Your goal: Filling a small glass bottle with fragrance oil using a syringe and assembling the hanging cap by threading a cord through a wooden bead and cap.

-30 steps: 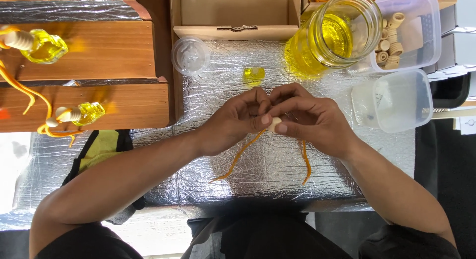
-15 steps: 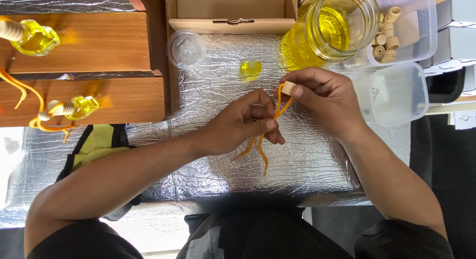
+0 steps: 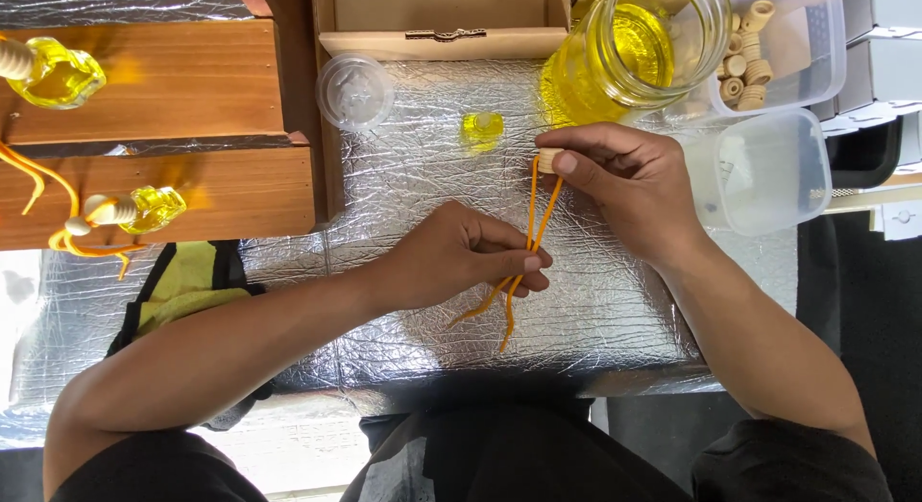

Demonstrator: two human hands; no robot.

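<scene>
A: Well, what sits past the hands?

B: Just beyond the right hand (image 3: 634, 190) stands a big glass jar (image 3: 639, 46) holding yellow liquid. Beside it, farther out, an open clear tub (image 3: 797, 41) holds pale wooden caps (image 3: 747, 50). Right of that hand a second clear tub (image 3: 768, 171) looks empty, as far as I can tell.

A: And the hands themselves?

B: The right hand pinches a small wooden cap (image 3: 548, 159) between thumb and forefinger. An orange cord (image 3: 533, 233) hangs doubled from it down to the left hand (image 3: 461, 257), whose fingers are closed on both strands; the loose ends trail just under that hand.

A: Anything between them and the box?

B: A tiny yellow bottle (image 3: 482, 129) stands just left of the right hand, and a round clear lid (image 3: 355, 89) lies beyond the left hand. A cardboard box (image 3: 437, 17) sits at the far edge.

A: Room to move?

B: The silver foil mat (image 3: 413, 175) is bare around the left hand. Farther left, wooden shelves (image 3: 173, 79) carry two finished yellow bottles (image 3: 154, 209) with cords.
</scene>
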